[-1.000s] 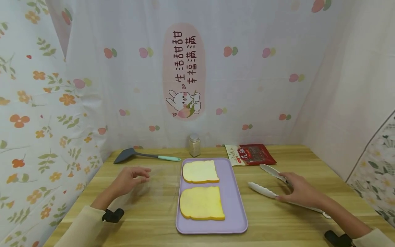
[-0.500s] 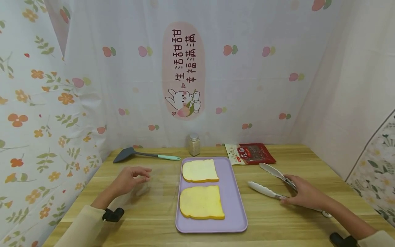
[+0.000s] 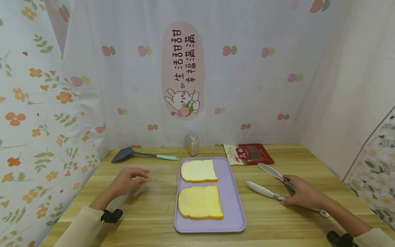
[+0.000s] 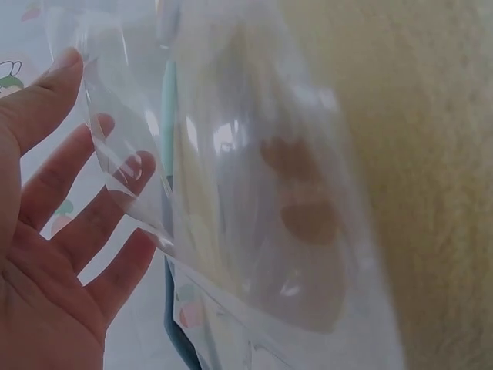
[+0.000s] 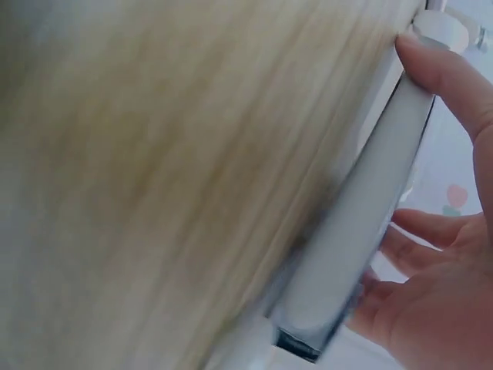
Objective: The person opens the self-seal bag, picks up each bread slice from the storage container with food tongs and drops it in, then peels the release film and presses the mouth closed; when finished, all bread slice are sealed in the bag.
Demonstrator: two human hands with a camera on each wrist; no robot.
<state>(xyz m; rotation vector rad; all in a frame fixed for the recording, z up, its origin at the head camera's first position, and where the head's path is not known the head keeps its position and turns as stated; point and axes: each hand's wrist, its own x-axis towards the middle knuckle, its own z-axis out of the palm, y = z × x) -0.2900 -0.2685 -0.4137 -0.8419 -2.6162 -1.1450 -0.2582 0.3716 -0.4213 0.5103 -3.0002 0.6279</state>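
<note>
My left hand hangs at the left with its fingers loosely bent, beside a clear plastic sheet or container that barely shows. In the left wrist view the fingers reach behind the edge of this clear plastic; whether they touch it I cannot tell. At the right, my right hand spans spread tongs with white scalloped tips lying on the table, thumb on the near arm and fingers at the far one. The right wrist view shows the thumb on the tongs.
Two bread slices lie on a purple tray in the middle. Behind stand a glass jar and a red-and-cream spice packet. A spatula with a mint handle lies at the back left. Floral curtains enclose the table.
My right hand has shifted slightly back along the tongs, its thumb sliding toward the handle end. The left hand stays nearly still. The view has drifted a little.
</note>
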